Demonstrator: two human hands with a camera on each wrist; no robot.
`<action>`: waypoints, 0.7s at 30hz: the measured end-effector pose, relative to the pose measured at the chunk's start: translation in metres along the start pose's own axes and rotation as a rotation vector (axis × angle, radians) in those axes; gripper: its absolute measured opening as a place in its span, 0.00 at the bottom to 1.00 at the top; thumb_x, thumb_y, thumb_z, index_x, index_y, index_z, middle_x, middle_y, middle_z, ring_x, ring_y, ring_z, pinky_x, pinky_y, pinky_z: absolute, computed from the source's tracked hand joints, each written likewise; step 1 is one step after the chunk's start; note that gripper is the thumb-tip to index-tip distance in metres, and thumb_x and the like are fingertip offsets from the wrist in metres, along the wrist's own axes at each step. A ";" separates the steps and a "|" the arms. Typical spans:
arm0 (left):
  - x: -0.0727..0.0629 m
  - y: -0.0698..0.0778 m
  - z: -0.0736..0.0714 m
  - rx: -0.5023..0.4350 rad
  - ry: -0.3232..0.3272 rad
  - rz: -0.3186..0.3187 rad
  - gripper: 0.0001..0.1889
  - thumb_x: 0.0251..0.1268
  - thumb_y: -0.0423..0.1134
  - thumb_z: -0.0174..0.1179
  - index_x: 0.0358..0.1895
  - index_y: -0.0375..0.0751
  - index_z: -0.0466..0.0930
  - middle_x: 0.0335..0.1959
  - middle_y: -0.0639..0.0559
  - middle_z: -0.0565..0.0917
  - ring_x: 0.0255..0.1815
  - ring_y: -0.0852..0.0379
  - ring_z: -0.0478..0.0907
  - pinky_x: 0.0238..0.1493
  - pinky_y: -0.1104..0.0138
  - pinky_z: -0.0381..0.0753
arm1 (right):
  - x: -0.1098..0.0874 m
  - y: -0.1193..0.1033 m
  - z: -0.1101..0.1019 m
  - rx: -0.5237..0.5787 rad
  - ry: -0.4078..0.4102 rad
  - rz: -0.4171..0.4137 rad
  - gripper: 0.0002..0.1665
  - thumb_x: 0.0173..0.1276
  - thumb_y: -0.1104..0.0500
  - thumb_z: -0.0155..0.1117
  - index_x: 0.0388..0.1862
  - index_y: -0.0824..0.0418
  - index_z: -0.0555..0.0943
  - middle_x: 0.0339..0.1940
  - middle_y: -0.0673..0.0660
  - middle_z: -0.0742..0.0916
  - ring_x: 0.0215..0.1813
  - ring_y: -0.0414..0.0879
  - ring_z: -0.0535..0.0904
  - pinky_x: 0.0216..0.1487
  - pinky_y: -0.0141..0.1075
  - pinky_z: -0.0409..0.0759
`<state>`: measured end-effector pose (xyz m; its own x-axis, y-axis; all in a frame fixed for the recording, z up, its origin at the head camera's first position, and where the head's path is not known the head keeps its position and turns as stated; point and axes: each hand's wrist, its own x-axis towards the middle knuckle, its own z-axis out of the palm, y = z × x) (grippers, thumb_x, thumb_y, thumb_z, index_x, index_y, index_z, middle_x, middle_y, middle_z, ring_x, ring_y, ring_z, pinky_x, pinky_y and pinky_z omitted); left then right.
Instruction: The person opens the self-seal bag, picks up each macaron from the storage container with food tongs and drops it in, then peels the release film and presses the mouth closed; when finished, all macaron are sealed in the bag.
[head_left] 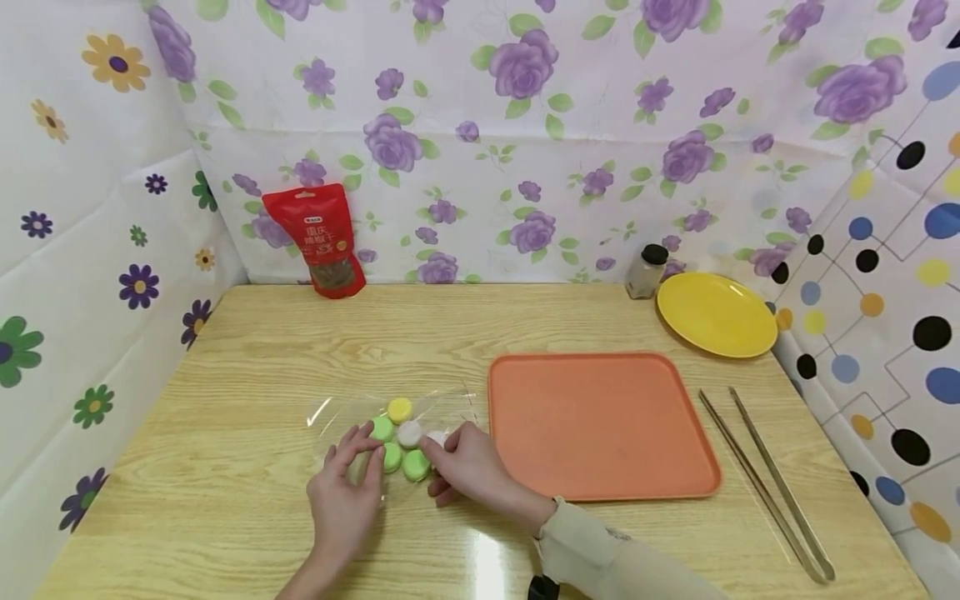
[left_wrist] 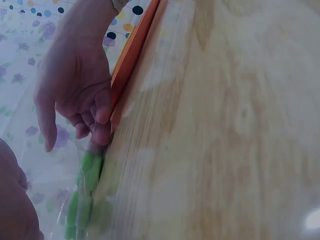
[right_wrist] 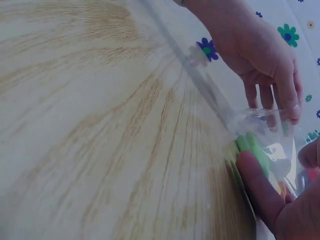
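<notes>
A clear plastic bag (head_left: 341, 412) lies on the table with several round macarons inside. One is a yellow macaron (head_left: 400, 409), some are green, such as the green macaron (head_left: 417, 466), and a pale macaron (head_left: 409, 434) sits among them. My left hand (head_left: 343, 492) is at the bag's near left, its thumb and fingers pinching the film. From the right, my right hand (head_left: 476, 471) holds the bag between thumb and fingers, partly covering another pale macaron. Green macarons (left_wrist: 85, 185) show edge-on through the film in the left wrist view.
Right of the bag lies an orange tray (head_left: 600, 425), with metal tongs (head_left: 780, 492) beyond it. A yellow plate (head_left: 717, 315) and a black-lidded jar (head_left: 647, 272) stand at the back right. A red pouch (head_left: 322, 242) leans against the flowered cloth at the back left.
</notes>
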<state>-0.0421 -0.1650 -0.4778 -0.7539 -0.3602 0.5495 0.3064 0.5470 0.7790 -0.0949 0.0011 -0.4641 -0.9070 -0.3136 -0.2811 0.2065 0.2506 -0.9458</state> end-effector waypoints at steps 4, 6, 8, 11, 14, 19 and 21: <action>0.001 -0.002 0.001 -0.008 -0.024 -0.005 0.11 0.50 0.15 0.68 0.32 0.33 0.83 0.47 0.33 0.85 0.55 0.28 0.78 0.61 0.27 0.62 | 0.002 0.004 0.004 0.035 0.015 -0.001 0.21 0.72 0.50 0.65 0.37 0.65 0.68 0.23 0.62 0.84 0.18 0.51 0.84 0.18 0.40 0.86; 0.001 -0.003 0.002 -0.010 -0.034 -0.011 0.11 0.51 0.15 0.68 0.32 0.33 0.83 0.47 0.33 0.85 0.55 0.28 0.78 0.61 0.26 0.62 | 0.003 0.005 0.005 0.060 0.029 0.001 0.19 0.72 0.53 0.65 0.37 0.66 0.68 0.23 0.62 0.84 0.18 0.51 0.84 0.18 0.41 0.86; 0.001 -0.003 0.002 -0.010 -0.037 -0.011 0.11 0.51 0.15 0.68 0.32 0.34 0.83 0.47 0.33 0.85 0.55 0.28 0.78 0.60 0.26 0.62 | 0.003 0.007 0.007 0.094 0.036 -0.009 0.16 0.72 0.57 0.64 0.36 0.67 0.68 0.22 0.62 0.84 0.17 0.52 0.84 0.18 0.41 0.86; 0.001 -0.005 0.003 -0.007 -0.039 -0.011 0.11 0.50 0.15 0.68 0.32 0.34 0.83 0.47 0.33 0.85 0.55 0.28 0.78 0.60 0.27 0.62 | 0.002 0.010 0.008 0.140 0.044 -0.028 0.12 0.72 0.62 0.61 0.35 0.67 0.69 0.22 0.63 0.85 0.18 0.52 0.84 0.19 0.41 0.86; 0.002 -0.006 0.002 -0.013 -0.042 -0.014 0.11 0.51 0.16 0.68 0.32 0.34 0.83 0.47 0.34 0.86 0.55 0.29 0.79 0.61 0.27 0.62 | -0.001 0.014 0.010 0.198 0.058 -0.051 0.08 0.71 0.65 0.59 0.34 0.68 0.70 0.23 0.64 0.85 0.18 0.52 0.84 0.20 0.42 0.87; 0.011 -0.008 -0.003 -0.016 -0.041 -0.006 0.09 0.54 0.17 0.66 0.33 0.33 0.83 0.48 0.36 0.86 0.55 0.33 0.80 0.64 0.36 0.67 | -0.010 0.015 0.015 0.198 0.138 -0.119 0.06 0.69 0.68 0.58 0.33 0.67 0.71 0.25 0.62 0.84 0.22 0.52 0.85 0.26 0.40 0.88; 0.017 -0.009 -0.005 -0.012 -0.041 0.002 0.08 0.55 0.17 0.65 0.33 0.33 0.83 0.47 0.37 0.86 0.54 0.35 0.81 0.66 0.50 0.73 | -0.014 0.016 0.017 0.185 0.175 -0.151 0.06 0.69 0.69 0.59 0.33 0.67 0.71 0.27 0.62 0.84 0.25 0.54 0.86 0.29 0.39 0.88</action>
<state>-0.0547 -0.1796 -0.4739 -0.7760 -0.3277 0.5388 0.3148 0.5390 0.7812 -0.0729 -0.0060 -0.4777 -0.9787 -0.1677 -0.1180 0.1134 0.0368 -0.9929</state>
